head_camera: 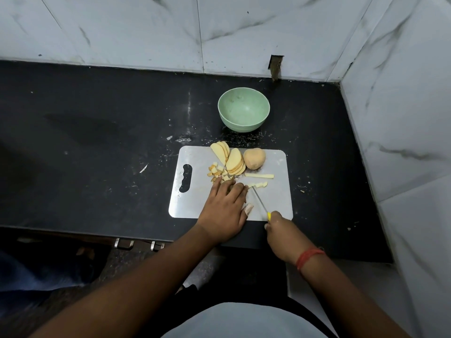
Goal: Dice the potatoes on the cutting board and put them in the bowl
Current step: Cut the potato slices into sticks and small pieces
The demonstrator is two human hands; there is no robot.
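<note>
Black counter, pale sliced potatoes, small dice, one whole potato

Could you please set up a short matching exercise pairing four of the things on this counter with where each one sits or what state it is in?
Things:
1. pale green round bowl
2. whole unpeeled tan potato
3. yellow-handled thin-bladed knife
4. small diced potato cubes

Places or states:
A. held in the right hand
B. heaped just beyond the left hand, near the handle slot
C. empty, behind the grey rectangular cutting board
D. uncut, at the board's far right corner

Pairs: 1-C, 2-D, 3-A, 4-B
</note>
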